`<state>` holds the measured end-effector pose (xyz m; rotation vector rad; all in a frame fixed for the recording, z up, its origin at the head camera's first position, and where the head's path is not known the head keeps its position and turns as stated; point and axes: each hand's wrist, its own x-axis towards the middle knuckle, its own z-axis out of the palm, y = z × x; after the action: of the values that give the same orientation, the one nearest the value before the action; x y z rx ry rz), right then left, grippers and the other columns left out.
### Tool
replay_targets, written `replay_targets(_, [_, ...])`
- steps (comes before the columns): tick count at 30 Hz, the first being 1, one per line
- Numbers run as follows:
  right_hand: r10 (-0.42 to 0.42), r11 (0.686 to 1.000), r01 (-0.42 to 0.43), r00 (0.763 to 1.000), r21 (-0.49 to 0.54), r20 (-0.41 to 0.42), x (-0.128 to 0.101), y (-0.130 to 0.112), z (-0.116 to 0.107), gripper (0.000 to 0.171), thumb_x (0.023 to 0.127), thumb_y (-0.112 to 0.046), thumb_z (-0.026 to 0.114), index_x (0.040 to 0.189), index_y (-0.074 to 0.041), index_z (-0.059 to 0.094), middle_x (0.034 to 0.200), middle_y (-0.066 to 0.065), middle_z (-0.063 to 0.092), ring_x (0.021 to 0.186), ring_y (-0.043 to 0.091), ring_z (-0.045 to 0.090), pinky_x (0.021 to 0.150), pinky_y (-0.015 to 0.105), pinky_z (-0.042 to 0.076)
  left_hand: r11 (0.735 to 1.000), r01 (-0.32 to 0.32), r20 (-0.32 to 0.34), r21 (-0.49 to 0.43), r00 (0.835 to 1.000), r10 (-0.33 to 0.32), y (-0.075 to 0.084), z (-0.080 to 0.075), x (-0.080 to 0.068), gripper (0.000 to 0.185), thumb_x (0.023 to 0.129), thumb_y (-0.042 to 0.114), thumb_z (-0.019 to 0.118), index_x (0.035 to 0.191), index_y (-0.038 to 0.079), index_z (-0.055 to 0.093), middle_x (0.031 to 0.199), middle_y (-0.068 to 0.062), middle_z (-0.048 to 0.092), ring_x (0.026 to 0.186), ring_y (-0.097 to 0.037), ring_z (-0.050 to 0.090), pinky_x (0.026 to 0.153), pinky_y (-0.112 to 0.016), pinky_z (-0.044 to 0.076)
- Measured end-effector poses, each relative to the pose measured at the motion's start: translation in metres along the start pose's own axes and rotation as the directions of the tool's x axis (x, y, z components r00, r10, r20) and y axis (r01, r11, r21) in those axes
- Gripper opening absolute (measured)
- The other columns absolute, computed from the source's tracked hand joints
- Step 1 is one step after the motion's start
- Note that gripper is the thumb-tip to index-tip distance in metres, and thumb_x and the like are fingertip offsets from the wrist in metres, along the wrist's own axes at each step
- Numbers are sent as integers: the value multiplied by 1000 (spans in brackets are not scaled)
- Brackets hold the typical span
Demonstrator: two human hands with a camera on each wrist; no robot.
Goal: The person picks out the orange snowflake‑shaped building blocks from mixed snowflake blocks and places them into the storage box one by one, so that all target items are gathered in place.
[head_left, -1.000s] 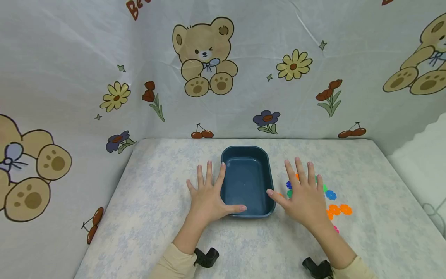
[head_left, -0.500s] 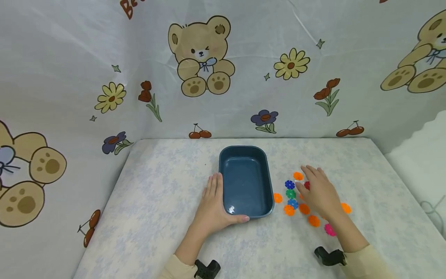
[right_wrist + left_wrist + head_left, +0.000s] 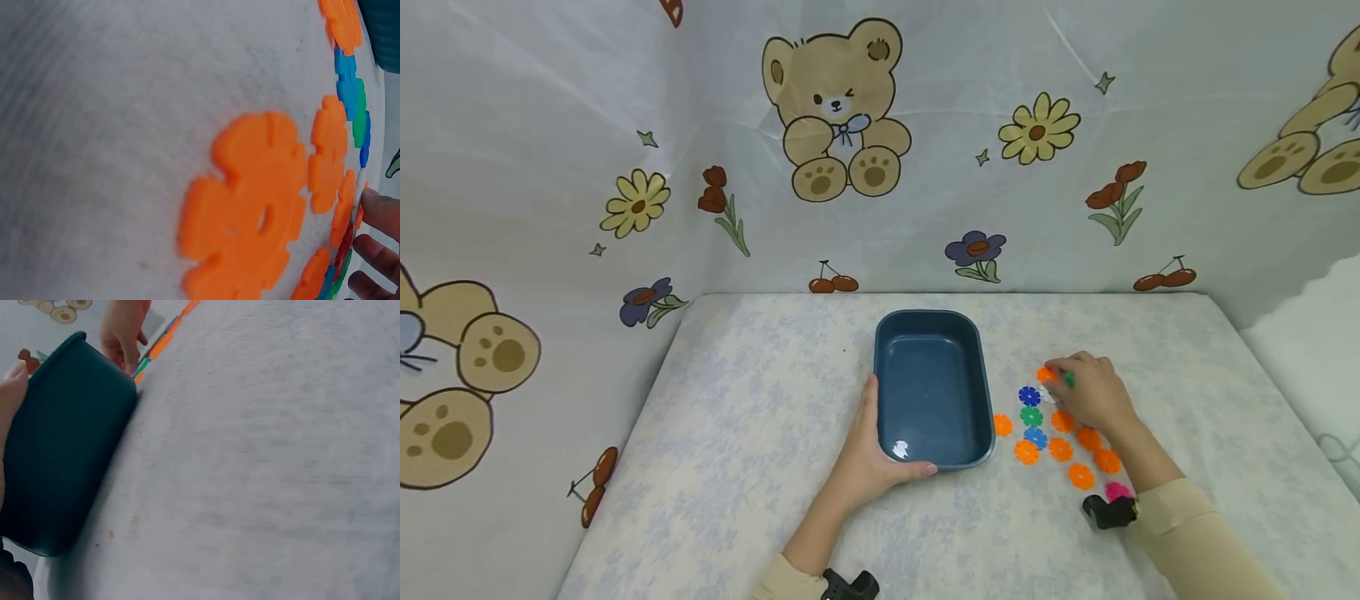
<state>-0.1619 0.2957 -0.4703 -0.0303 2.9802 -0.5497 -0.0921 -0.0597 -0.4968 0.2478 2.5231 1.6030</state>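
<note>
Tub [image 3: 934, 392] is gripped by the left hand [image 3: 867, 457]; toward the table's [image 3: 760, 392] right edge, the right hand [image 3: 1094, 394], hold unclear, hides a red disc [image 3: 343, 249] only its wrist view shows.

A pale mottled table [image 3: 737, 417] carries a blue container [image 3: 930, 392] and colorful flower-shaped pieces [image 3: 1061, 449].

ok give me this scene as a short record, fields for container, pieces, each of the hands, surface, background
container: dark blue rectangular tub with rounded corners, on the table
pieces: flower-shaped plastic discs, mostly orange, with blue, green, red, white and pink ones, spread to the right of the tub
left hand: against the tub's left side and near edge
right hand: fingers down at the far end of the discs; whether it pinches one is unclear
surface: pale, blue-mottled tabletop
background: white fabric printed with teddy bears, flowers and cherries
</note>
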Motion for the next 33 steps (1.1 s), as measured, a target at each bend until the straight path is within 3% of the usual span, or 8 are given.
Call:
replay_targets(8, [-10,998,10,1000,64,3,5,5,0,37,96,-22,64,126,-1,61,114,23,57,106,44,42,89,60,43,990,-20,-27,-142,1000,17,-5,6,-1,140,61,35,96,160,34,-4,166,15,1,155,-22,8,119,-63,19])
replay_targets(15, [13,994,-20,998,105,67,12,11,-1,40,96,-25,65,127,0,58,116,23,54,104,41,40,85,53,46,981,-37,-55,-189,998,27,-8,9,-1,139,60,31,97,160,34,-1,167,13,5,154,-22,10,119,-61,20])
replay_targets(22, [52,968,-86,988,236,146,15,9,-1,40,97,-25,64,127,-2,48,107,18,57,69,21,55,64,31,51,978,-46,-73,-203,997,32,-10,12,-2,139,60,32,97,160,33,1,167,11,7,154,-22,12,119,-61,20])
replay_targets(24, [63,960,-104,985,262,159,15,8,-1,39,98,-24,64,128,-4,49,108,18,58,68,21,56,62,29,51,976,-49,-74,-211,997,34,-11,12,-2,138,60,30,97,160,33,1,167,10,8,154,-23,12,119,-62,20])
replay_targets(33, [45,905,-93,991,414,123,21,-10,-10,43,99,-38,59,137,-17,56,131,21,61,104,32,57,76,28,54,973,-67,-68,-219,996,53,-14,12,-1,137,62,32,96,160,36,0,167,12,7,154,-19,11,120,-60,20])
